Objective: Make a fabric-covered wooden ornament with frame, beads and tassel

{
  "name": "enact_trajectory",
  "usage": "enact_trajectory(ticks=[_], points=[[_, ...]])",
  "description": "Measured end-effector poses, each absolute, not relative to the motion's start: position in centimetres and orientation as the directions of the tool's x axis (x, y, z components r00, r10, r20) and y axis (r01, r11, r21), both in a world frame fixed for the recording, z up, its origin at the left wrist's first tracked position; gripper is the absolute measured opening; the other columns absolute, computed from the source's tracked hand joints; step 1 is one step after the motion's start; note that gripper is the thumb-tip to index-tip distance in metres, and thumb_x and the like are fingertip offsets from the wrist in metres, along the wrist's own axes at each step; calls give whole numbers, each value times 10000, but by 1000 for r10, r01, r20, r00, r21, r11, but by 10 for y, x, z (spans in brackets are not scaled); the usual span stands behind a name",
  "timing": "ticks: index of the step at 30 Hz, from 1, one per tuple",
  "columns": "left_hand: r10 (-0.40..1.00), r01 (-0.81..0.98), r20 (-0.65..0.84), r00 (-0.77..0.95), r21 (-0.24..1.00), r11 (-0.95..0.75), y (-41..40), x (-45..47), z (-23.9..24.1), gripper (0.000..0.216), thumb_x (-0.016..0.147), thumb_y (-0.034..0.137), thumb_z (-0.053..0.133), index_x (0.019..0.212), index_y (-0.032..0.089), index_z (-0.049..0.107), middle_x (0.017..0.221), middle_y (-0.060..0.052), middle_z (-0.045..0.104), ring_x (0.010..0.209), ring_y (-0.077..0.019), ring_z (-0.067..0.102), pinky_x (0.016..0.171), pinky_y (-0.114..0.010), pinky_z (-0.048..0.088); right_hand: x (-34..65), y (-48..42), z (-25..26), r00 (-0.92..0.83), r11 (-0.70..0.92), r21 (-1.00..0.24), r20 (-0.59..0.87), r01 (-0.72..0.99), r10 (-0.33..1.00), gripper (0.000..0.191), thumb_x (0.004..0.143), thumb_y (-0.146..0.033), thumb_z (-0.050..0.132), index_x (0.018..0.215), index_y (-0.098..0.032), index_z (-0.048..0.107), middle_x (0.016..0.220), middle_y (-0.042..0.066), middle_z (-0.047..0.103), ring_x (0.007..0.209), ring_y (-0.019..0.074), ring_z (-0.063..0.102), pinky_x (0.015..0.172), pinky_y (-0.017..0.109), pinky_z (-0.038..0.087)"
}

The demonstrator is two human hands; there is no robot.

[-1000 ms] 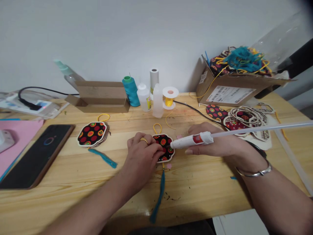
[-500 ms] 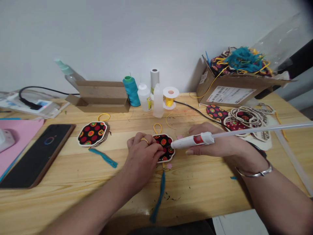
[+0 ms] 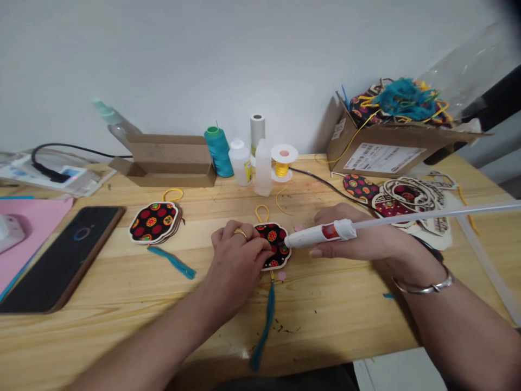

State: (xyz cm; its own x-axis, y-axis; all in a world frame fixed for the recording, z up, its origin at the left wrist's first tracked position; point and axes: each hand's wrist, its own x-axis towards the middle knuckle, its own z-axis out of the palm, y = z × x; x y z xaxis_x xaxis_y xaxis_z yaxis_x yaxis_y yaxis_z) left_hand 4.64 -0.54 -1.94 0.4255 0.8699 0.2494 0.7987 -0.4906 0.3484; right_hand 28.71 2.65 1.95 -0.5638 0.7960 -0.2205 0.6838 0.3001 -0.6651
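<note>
My left hand [image 3: 238, 252] presses down on the left side of a scalloped wooden ornament [image 3: 275, 239] faced with black fabric with red, green and yellow dots. A yellow cord loop [image 3: 262, 213] rises from its top, and a teal tassel [image 3: 264, 326] hangs from its bottom over the table's front. My right hand [image 3: 350, 239] is closed around a slim white hot glue gun [image 3: 321, 234], which has a long glue stick [image 3: 435, 216] running out to the right. The gun's nozzle sits at the ornament's right edge. The fingers of my left hand hide part of the ornament.
A second ornament stack [image 3: 153, 222] and a loose teal tassel [image 3: 173, 262] lie to the left. Beyond are a phone [image 3: 61, 259], a pink sheet [image 3: 32, 228], thread spools and plastic bottles. A cardboard box [image 3: 382, 152] holds fabric pieces; wooden cutouts [image 3: 411, 198] lie before it.
</note>
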Motion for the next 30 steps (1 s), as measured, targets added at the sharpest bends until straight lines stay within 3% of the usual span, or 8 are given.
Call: enact_trajectory(ticks=[6,12,17,20,23,30], points=[[867,797,259,426,344,-495,-6,46,-21,129,835,220,601,761,236,705,799,-37,631,881,-238,456,753,-408,316,288,28,21,-559,277,-683,-229,675,797,333,720,-479,656,638,-160,607,571,-33,497,506,89,436,459,223,316],[872,797,256,417,359,-486,-6,46,-21,131,833,219,600,761,246,707,788,-32,627,875,-235,458,750,-408,322,293,29,20,-614,204,-851,-164,483,772,347,707,-469,675,602,-164,546,541,-44,439,490,83,382,435,226,298],[873,792,277,400,375,-482,-5,48,-17,125,827,205,608,759,239,708,777,-34,622,859,-231,460,739,-399,331,301,26,9,-323,17,-979,-51,204,945,430,639,-588,683,669,-171,579,546,-13,528,450,100,434,390,232,304],[863,776,307,401,387,-498,-3,49,-17,123,832,210,604,773,232,710,778,-38,612,859,-227,457,752,-397,337,303,29,2,-226,119,-991,102,61,969,443,660,-604,656,672,-164,613,573,16,577,490,127,505,403,238,331],[858,765,308,411,396,-508,-1,51,-18,133,842,223,591,792,239,713,792,-39,611,869,-227,452,766,-401,333,302,33,0,-182,172,-984,160,52,970,442,676,-611,632,649,-170,615,584,27,591,548,152,540,456,260,375],[852,758,313,419,395,-519,1,55,-22,150,840,213,585,787,243,721,802,-44,616,876,-233,450,772,-416,318,299,29,1,-220,149,-976,112,160,969,453,711,-629,598,633,-183,626,611,32,613,550,147,532,437,255,353]])
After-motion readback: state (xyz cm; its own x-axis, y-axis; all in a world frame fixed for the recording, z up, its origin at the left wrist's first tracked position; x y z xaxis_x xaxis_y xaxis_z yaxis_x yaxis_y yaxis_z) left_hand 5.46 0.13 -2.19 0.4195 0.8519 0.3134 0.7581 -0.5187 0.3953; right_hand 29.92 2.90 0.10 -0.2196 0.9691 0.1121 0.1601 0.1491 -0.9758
